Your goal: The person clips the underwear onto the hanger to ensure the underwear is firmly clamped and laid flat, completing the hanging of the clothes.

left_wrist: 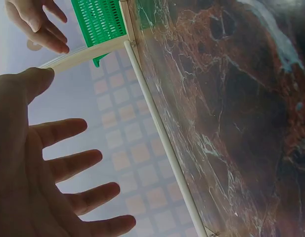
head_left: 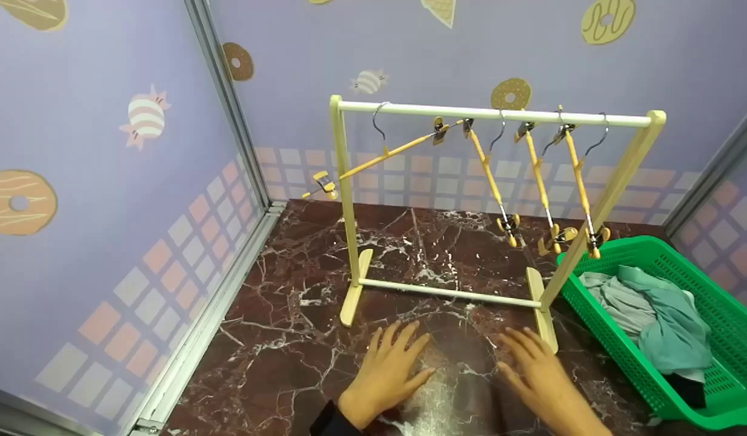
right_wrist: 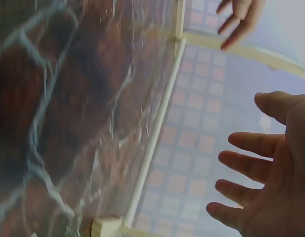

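Note:
My left hand (head_left: pixel 388 369) is over the dark marbled tabletop with its fingers spread and nothing in them. To its right, my right hand (head_left: pixel 540 372) is likewise empty, fingers extended, close to the rack's right foot (head_left: pixel 541 309). Both wrist views show the palms bare. Beyond the hands stands a small wooden clothes rack with a white top rail (head_left: pixel 421 110). From that rail hang several clip hangers; the left one (head_left: pixel 385 156) slants and turns sideways, while the others, such as this hanger (head_left: pixel 485 163), bunch toward the right. No clothes are on them.
A green plastic basket (head_left: pixel 615 336) stands at the right, beside the rack. Inside it lie a teal cloth (head_left: pixel 673 330), a grey cloth (head_left: pixel 618 303) and something black (head_left: pixel 687 389). Patterned wall panels (head_left: pixel 131 242) enclose the marbled tabletop (head_left: pixel 276 357) at the left, back and right.

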The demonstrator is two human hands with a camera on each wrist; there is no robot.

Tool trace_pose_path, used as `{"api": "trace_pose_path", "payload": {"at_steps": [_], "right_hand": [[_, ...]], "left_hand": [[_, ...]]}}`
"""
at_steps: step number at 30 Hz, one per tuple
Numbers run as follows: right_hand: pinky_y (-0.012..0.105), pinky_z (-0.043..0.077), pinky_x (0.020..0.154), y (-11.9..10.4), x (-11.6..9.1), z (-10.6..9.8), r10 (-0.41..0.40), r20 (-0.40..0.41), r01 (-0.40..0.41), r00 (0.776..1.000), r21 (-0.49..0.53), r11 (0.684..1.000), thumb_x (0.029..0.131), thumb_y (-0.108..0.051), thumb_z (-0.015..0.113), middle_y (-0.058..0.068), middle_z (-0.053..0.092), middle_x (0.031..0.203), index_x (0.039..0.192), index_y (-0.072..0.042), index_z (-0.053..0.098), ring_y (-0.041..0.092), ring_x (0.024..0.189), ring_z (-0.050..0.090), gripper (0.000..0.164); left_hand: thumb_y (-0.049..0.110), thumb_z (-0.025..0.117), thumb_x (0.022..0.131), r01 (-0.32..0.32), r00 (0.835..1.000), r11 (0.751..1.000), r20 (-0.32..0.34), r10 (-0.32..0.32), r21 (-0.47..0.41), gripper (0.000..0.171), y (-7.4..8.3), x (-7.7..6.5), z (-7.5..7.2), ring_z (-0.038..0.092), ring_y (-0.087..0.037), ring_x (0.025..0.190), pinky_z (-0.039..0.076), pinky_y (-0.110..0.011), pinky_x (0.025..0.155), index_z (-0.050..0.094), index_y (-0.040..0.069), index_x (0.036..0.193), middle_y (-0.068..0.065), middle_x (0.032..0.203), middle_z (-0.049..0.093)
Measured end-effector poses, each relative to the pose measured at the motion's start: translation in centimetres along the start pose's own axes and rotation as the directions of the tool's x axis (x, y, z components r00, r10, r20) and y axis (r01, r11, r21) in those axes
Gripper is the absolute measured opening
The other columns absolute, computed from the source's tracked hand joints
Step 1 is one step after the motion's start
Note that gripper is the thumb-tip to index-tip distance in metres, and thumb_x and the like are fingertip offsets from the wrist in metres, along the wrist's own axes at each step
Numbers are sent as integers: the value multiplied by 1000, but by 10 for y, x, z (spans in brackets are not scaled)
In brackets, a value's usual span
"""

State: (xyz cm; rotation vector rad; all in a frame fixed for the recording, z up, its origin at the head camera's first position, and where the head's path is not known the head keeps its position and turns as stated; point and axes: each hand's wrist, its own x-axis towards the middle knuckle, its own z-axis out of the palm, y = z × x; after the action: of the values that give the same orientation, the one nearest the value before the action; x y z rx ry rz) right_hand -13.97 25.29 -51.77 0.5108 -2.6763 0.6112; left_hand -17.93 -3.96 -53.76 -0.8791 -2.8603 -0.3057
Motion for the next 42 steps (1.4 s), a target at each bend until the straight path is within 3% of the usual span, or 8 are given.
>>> {"api": "trace_pose_path", "payload": {"at_steps": [11,17,21,25,29,33,37,42], "right_hand": [[66,46,88,58,21,-53,66,-124,-74,990,-65,995,83,7,72,27,69,105,107,7,70,49,98,62,24],[70,45,80,102,27,-89,168,-100,-178,981,-104,978,87,5,66,38,64,108,108,12,67,58,95,59,22],[62,47,65,136,27,-112,258,-36,-260,966,-139,955,92,0,61,41,62,110,113,14,65,54,81,59,26],[44,40,49,162,26,-127,402,35,-390,915,-172,905,96,-6,53,41,60,111,120,16,60,34,56,50,33],[43,41,50,183,21,-133,529,60,-507,847,-209,836,98,-7,51,43,56,115,122,20,55,42,65,55,36],[47,43,57,200,13,-134,586,47,-560,809,-238,793,97,-4,50,44,54,116,120,23,53,47,76,56,36],[42,40,54,207,9,-135,618,40,-592,785,-244,768,97,-4,49,44,54,114,118,24,54,40,68,54,35],[54,48,63,211,8,-135,648,61,-615,760,-256,746,96,-4,50,44,55,114,117,24,54,55,89,56,35]], "left_hand": [[46,61,99,-30,994,997,-100,36,65,42,-5,-11,6,59,-23,119,54,-49,95,66,20,132,0,132,64],[40,64,98,-27,993,998,-111,33,59,33,-6,-15,10,61,-20,115,54,-45,94,70,20,124,2,127,65],[40,64,98,-22,994,998,-109,28,55,31,-7,-15,11,61,-19,115,54,-45,94,71,20,122,3,126,66],[40,63,99,-27,994,997,-104,34,66,30,-7,-17,13,61,-19,114,55,-44,92,71,19,120,4,125,66],[39,62,100,-54,993,997,-98,60,58,30,-3,-17,14,62,-17,110,56,-43,88,71,18,118,4,122,67],[35,63,99,-98,989,995,-111,99,13,28,8,-12,19,63,-15,107,56,-37,87,71,17,118,4,119,69],[31,62,100,-145,986,984,-100,134,-106,27,29,-1,28,65,-13,109,55,-32,93,70,16,120,3,120,70],[29,59,103,-164,986,926,-33,162,-339,25,77,20,38,64,-1,104,52,-17,90,68,18,123,8,118,70]]}}
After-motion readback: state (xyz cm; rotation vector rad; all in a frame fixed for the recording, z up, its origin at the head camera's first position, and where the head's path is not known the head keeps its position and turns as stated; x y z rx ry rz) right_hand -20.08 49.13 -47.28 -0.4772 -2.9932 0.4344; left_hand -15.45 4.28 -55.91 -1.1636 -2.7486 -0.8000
